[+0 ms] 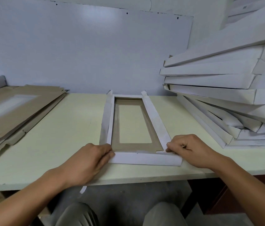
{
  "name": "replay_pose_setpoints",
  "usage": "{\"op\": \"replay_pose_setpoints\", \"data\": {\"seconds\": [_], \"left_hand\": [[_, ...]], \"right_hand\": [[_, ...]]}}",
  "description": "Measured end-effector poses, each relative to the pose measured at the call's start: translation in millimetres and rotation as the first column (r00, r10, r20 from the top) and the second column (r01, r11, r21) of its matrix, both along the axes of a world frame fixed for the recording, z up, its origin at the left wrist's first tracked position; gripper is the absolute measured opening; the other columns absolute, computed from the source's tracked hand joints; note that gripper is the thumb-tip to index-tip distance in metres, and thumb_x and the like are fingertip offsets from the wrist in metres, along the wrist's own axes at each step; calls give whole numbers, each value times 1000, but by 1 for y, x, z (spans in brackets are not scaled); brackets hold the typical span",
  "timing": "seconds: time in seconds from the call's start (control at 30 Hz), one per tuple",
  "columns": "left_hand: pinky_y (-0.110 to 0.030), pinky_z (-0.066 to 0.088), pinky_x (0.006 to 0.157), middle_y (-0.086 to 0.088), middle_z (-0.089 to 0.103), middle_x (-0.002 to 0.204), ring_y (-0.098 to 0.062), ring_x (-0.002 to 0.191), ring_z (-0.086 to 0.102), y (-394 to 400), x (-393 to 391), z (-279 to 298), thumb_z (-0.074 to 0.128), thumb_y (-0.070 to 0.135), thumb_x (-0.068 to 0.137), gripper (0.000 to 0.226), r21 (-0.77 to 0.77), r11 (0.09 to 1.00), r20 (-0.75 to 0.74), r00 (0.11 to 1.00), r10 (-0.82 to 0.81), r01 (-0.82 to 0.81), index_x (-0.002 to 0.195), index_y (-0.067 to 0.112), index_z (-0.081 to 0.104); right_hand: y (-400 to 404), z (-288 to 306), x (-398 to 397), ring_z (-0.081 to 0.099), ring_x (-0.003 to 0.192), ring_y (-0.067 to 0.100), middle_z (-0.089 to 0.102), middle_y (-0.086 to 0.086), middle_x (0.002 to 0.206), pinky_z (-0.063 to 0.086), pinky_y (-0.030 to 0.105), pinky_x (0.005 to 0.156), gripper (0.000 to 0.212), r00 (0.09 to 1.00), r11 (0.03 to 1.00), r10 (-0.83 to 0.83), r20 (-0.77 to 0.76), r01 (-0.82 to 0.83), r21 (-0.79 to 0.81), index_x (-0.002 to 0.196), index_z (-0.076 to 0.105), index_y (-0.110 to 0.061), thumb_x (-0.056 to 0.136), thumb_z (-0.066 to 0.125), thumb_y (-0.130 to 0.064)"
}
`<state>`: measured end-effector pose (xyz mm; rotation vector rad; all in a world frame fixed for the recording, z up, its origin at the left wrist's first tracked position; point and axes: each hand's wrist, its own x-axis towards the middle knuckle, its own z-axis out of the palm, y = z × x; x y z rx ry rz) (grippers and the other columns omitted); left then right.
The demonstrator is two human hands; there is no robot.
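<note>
Now my left hand point(94, 159) and right hand point(192, 149) pinch the flap's point(144, 159) ends so it folds square over the frame point(128, 146).

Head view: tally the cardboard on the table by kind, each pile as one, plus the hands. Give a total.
Windowed box, being folded: 1
Pile of flat brown blanks: 1
Pile of folded white boxes: 1
Hands on the box: 2 (left hand, right hand)
Total: 5
</note>
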<state>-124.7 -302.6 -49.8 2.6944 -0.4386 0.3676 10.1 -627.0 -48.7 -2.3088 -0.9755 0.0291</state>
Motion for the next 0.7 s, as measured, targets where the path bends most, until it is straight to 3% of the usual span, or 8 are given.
{"op": "replay_pose_setpoints", "data": {"seconds": [0.07, 0.13, 0.2, 0.3, 0.43, 0.53, 0.6, 0.7], "left_hand": [[-28, 32, 54, 3, 42, 54, -17, 53, 41, -3, 4, 1, 41, 35, 102, 33, -47, 997, -20, 998, 54, -55, 73, 20, 41], [-31, 33, 56, 1, 44, 59, -19, 56, 40, -5, 9, 2, 42, 30, 103, 31, -110, 988, -59, 993, 103, -109, 75, 17, 38], [-28, 30, 55, -1, 43, 62, -20, 58, 38, -7, 16, 2, 42, 26, 103, 30, -154, 974, -103, 983, 153, -167, 76, 14, 36], [-26, 27, 54, 0, 41, 63, -18, 58, 35, -10, 24, 3, 45, 23, 102, 32, -212, 946, -150, 965, 215, -243, 73, 12, 37], [-31, 28, 56, -1, 40, 61, -18, 58, 35, -12, 31, 5, 47, 21, 100, 32, -250, 920, -184, 948, 260, -301, 70, 11, 41], [-31, 31, 58, -5, 48, 66, -18, 60, 40, -11, 36, 6, 47, 20, 99, 29, -215, 923, -200, 940, 278, -319, 74, 5, 48], [-31, 36, 60, -1, 53, 68, -18, 63, 45, -9, 39, 6, 48, 20, 99, 26, -175, 928, -215, 932, 290, -329, 76, 9, 52], [-33, 38, 67, 6, 54, 70, -20, 69, 49, -11, 45, 5, 47, 21, 97, 26, -66, 934, -243, 913, 327, -352, 71, 23, 47]], "right_hand": [[-3, 6, -2, 54, 68, 17, 58, 5, 77, 42, 29, 67, 57, 998, 1000, 31, -56, -30, 4, 74, 63, -7, 91, 46, -58], [-6, 9, -3, 55, 71, 9, 61, -1, 81, 41, 20, 67, 43, 994, 999, 44, -96, -46, -12, 74, 67, -16, 88, 55, -54], [-6, 8, -2, 58, 74, 8, 64, -5, 83, 43, 20, 69, 23, 995, 999, 21, -101, -25, -40, 77, 71, -26, 93, 64, -40], [-2, 2, 1, 47, 62, 12, 52, -4, 67, 38, 30, 64, 38, 990, 999, -35, -133, 32, -25, 61, 57, -30, 99, 60, -26], [7, 2, 8, 29, 56, 12, 28, -4, 63, 24, 31, 60, 47, 969, 993, -116, -220, 108, -50, 60, 37, -19, 101, 56, -30], [13, 3, 15, 29, 58, 13, 31, -2, 65, 24, 31, 62, 45, 955, 987, -161, -249, 149, -65, 61, 43, -11, 99, 57, -31], [18, 2, 18, 37, 58, 11, 42, -6, 62, 29, 27, 61, 34, 953, 981, -195, -232, 186, -59, 70, 63, -8, 96, 62, -29], [28, -1, 14, 48, 61, -2, 56, -24, 67, 35, 12, 57, 3, 960, 971, -240, -144, 233, -61, 91, 68, -33, 91, 70, -30]]}}
